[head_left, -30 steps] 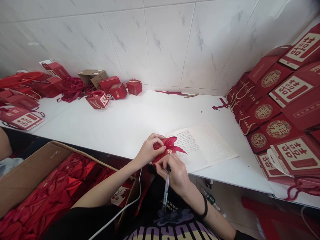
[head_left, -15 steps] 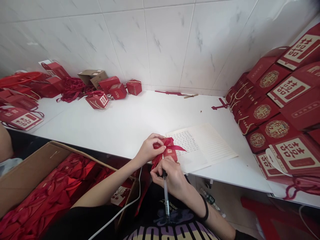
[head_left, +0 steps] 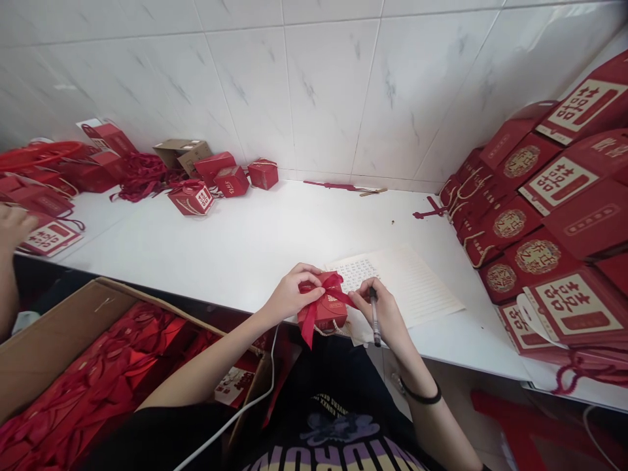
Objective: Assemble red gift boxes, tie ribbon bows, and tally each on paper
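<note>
1. At 8 o'clock, a matte brown cardboard carton (head_left: pixel 53 340) is heaped with silky red bows (head_left: pixel 98 392).
2. At 7, a satin ribbon (head_left: pixel 309 325) is pinched by the left hand (head_left: pixel 294 291), thumb against fingers.
3. At 6, a cubic red card box (head_left: pixel 336 313) is wrapped by it.
4. At 4, a slim pen (head_left: pixel 375 319) and the ribbon's tail are gripped by the right hand (head_left: pixel 386 309), fingers curled.
</note>
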`<state>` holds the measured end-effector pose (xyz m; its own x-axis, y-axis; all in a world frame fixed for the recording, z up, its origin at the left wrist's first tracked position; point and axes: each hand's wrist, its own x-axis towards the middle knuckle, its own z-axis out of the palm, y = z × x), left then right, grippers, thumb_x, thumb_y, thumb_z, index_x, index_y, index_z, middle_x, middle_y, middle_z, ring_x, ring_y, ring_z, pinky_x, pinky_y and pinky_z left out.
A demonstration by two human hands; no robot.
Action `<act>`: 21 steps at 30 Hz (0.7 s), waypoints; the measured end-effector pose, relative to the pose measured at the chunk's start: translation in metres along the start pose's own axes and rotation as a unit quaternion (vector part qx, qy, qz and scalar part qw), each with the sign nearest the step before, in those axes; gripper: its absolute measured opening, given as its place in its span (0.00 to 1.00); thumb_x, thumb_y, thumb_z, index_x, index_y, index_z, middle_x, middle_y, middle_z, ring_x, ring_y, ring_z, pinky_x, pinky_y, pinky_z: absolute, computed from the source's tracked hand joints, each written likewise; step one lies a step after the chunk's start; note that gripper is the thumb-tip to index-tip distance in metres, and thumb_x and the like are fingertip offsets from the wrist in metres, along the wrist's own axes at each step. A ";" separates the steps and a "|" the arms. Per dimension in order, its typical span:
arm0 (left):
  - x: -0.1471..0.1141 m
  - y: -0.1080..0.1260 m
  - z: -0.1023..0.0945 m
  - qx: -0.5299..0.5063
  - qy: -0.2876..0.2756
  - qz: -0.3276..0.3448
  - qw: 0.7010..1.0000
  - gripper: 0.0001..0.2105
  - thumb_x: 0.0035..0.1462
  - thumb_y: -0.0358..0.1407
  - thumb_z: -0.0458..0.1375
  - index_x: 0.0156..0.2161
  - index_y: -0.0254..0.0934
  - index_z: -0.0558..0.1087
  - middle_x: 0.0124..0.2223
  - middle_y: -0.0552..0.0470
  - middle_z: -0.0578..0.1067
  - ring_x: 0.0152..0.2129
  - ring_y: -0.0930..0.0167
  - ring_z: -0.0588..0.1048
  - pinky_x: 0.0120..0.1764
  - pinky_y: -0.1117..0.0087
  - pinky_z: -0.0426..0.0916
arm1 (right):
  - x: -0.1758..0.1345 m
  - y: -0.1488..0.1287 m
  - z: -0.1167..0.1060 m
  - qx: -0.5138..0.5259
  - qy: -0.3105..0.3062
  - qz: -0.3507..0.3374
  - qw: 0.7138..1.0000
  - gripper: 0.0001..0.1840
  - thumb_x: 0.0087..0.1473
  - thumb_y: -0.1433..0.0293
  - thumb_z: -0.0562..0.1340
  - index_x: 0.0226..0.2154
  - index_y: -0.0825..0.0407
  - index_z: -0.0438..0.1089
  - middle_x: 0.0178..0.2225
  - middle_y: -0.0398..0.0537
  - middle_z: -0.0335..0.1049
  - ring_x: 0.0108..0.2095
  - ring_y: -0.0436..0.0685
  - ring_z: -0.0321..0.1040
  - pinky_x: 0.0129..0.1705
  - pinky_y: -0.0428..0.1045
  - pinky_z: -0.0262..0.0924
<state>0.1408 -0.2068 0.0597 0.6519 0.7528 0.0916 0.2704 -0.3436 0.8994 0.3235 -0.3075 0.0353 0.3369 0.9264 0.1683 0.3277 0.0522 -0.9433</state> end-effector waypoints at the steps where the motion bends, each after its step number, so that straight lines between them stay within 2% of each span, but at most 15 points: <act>1: 0.000 0.000 0.000 -0.003 -0.003 0.000 1.000 0.05 0.51 0.36 0.59 0.29 0.37 0.73 0.45 0.49 0.69 0.47 0.67 0.69 0.51 0.62 0.63 | -0.002 -0.002 0.001 0.013 -0.005 0.005 1.000 0.16 0.51 0.57 0.60 0.26 0.50 0.57 0.22 0.41 0.61 0.22 0.52 0.59 0.25 0.47 0.55; 5: 0.001 -0.001 -0.001 -0.008 -0.004 0.003 1.000 0.05 0.51 0.37 0.59 0.30 0.38 0.74 0.45 0.49 0.69 0.46 0.67 0.69 0.51 0.61 0.63 | -0.018 -0.017 0.004 0.054 -0.067 0.034 0.996 0.17 0.50 0.58 0.62 0.25 0.50 0.56 0.20 0.40 0.61 0.20 0.50 0.57 0.23 0.45 0.53; 10: 0.001 0.000 -0.002 0.004 -0.004 0.001 1.000 0.05 0.51 0.36 0.59 0.30 0.38 0.75 0.45 0.49 0.69 0.46 0.66 0.69 0.51 0.59 0.63 | -0.025 -0.026 -0.001 0.022 -0.130 0.028 0.991 0.16 0.50 0.57 0.63 0.25 0.50 0.58 0.20 0.40 0.62 0.20 0.51 0.58 0.22 0.46 0.53; 12: 0.001 0.000 -0.002 0.006 -0.009 0.003 1.000 0.05 0.51 0.36 0.58 0.30 0.39 0.75 0.45 0.49 0.69 0.46 0.67 0.69 0.51 0.59 0.63 | -0.017 -0.024 -0.007 0.011 -0.086 0.029 0.996 0.18 0.50 0.55 0.62 0.24 0.50 0.60 0.20 0.42 0.64 0.21 0.53 0.60 0.24 0.46 0.54; 15: 0.002 0.000 -0.002 0.014 -0.019 0.006 1.000 0.05 0.51 0.37 0.58 0.30 0.39 0.74 0.45 0.49 0.68 0.46 0.66 0.68 0.51 0.59 0.63 | 0.001 -0.021 -0.012 0.015 0.026 0.025 0.999 0.21 0.53 0.51 0.59 0.24 0.50 0.60 0.23 0.46 0.68 0.26 0.55 0.64 0.28 0.48 0.58; 17: 0.002 0.001 -0.003 0.017 -0.018 0.008 1.000 0.05 0.51 0.37 0.58 0.30 0.39 0.74 0.45 0.49 0.68 0.46 0.66 0.68 0.52 0.59 0.62 | 0.011 -0.020 -0.011 0.029 0.021 0.020 0.999 0.22 0.53 0.50 0.58 0.24 0.51 0.59 0.25 0.48 0.69 0.27 0.56 0.65 0.30 0.49 0.59; 21: 0.001 0.001 -0.003 0.016 -0.012 0.012 1.000 0.04 0.51 0.36 0.58 0.30 0.39 0.74 0.45 0.49 0.69 0.46 0.66 0.68 0.52 0.58 0.62 | 0.020 -0.020 0.003 0.054 -0.045 0.021 0.997 0.23 0.47 0.49 0.63 0.23 0.51 0.60 0.19 0.43 0.64 0.22 0.53 0.60 0.25 0.48 0.55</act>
<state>0.1399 -0.2043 0.0617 0.6759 0.7299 0.1021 0.2763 -0.3794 0.8830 0.3210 -0.2887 0.0568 0.2668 0.9578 0.1067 0.2171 0.0481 -0.9750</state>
